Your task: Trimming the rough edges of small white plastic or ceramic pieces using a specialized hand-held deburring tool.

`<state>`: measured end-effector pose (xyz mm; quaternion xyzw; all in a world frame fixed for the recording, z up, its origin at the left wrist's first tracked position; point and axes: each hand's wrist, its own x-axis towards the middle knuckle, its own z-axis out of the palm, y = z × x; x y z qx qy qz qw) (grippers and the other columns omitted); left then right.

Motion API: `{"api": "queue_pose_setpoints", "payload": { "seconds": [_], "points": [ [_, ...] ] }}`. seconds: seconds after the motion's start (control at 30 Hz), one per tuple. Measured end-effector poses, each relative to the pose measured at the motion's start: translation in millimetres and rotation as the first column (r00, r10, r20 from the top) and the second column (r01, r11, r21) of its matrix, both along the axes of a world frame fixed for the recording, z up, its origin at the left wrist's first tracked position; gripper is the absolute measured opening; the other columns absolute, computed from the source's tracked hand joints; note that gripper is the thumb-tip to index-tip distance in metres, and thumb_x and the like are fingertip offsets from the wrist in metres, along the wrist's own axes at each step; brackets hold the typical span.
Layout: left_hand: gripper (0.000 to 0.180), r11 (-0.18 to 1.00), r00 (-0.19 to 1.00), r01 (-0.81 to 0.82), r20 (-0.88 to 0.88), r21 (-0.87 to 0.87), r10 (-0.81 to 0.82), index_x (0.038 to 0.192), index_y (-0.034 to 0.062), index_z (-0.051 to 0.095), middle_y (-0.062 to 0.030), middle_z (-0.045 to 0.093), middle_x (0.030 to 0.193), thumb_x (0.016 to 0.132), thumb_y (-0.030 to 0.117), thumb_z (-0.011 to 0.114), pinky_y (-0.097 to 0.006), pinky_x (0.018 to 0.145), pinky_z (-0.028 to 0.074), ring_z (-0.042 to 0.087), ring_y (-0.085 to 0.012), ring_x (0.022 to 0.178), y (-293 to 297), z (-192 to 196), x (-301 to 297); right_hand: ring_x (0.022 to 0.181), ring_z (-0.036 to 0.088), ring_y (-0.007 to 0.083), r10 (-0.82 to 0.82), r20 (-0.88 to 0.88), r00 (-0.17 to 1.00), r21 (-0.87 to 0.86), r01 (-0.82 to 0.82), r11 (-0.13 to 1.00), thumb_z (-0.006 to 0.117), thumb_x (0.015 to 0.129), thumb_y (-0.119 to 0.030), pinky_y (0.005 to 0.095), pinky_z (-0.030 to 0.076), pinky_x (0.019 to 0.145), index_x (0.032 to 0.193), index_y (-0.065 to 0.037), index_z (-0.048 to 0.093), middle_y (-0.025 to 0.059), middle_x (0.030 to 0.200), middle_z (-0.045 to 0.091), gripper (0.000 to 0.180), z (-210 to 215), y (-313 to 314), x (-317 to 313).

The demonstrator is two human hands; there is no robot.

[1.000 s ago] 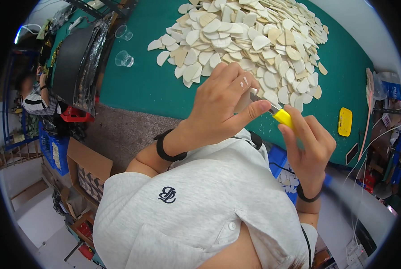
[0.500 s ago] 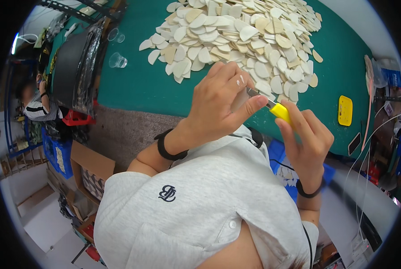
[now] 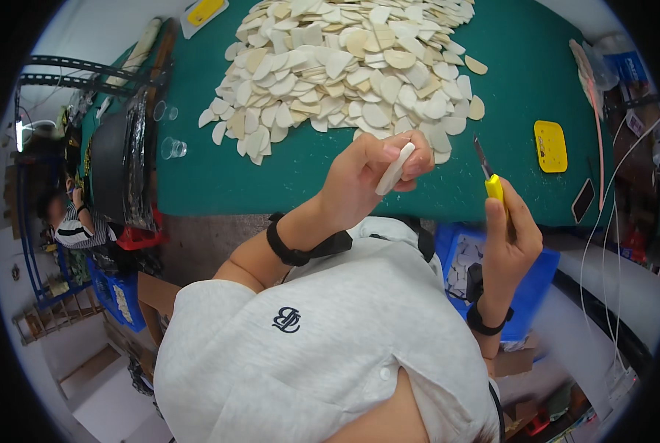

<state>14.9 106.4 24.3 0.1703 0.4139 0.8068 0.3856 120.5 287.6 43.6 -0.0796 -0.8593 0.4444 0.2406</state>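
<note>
My left hand (image 3: 367, 173) is closed on a cream half-round pad (image 3: 395, 170), pinched between thumb and fingers and seen nearly edge-on. To its right, my right hand (image 3: 513, 236) grips a utility knife (image 3: 495, 187) by its yellow handle. The knife's blade stands out, pointing up and away, apart from the pad. Beyond both hands a large heap of similar white and cream pads (image 3: 352, 66) spreads over the green tabletop (image 3: 485, 199).
On the right lie a yellow tray (image 3: 551, 146) and a phone (image 3: 583, 201). Clear plastic cups (image 3: 173, 148) stand at the left. Below the table edge, a blue bin (image 3: 525, 295) holds pale pieces. A person in a striped top (image 3: 75, 225) is at far left.
The knife has moved right, away from my left hand, and its blade now points up. My left hand has turned, bringing the pad into sight. The whole view has shifted.
</note>
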Motion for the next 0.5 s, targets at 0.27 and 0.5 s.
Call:
{"api": "queue_pose_setpoints", "payload": {
  "seconds": [0.27,0.5],
  "points": [
    [0.031,0.993,0.995,0.053,0.081,0.101,-0.062,0.07,0.0117,0.043,-0.0019,0.043,0.076,0.091,0.033,0.036,-0.026,0.065,0.032,0.036,-0.0144,0.07,35,-4,-1,0.062,0.048,0.0094,-0.013,-0.006,1.0,-0.125,0.012,0.992,0.066,0.087,-0.013,0.0216,0.035,0.054,0.105,0.002,0.065,0.0062,0.078,0.061,0.023,-8,22,7],
    [0.036,0.993,0.99,0.002,0.14,0.122,-0.019,0.068,0.0124,0.042,-0.0009,0.041,0.073,0.096,0.034,0.032,-0.027,0.062,0.033,0.036,-0.0143,0.067,48,-1,-3,0.063,0.049,0.0089,0.036,0.051,0.998,-0.2,-0.025,0.98,0.065,0.087,-0.013,0.0208,0.036,0.055,0.105,0.002,0.065,0.0059,0.08,0.063,0.023,-11,35,0]
  ]
}}
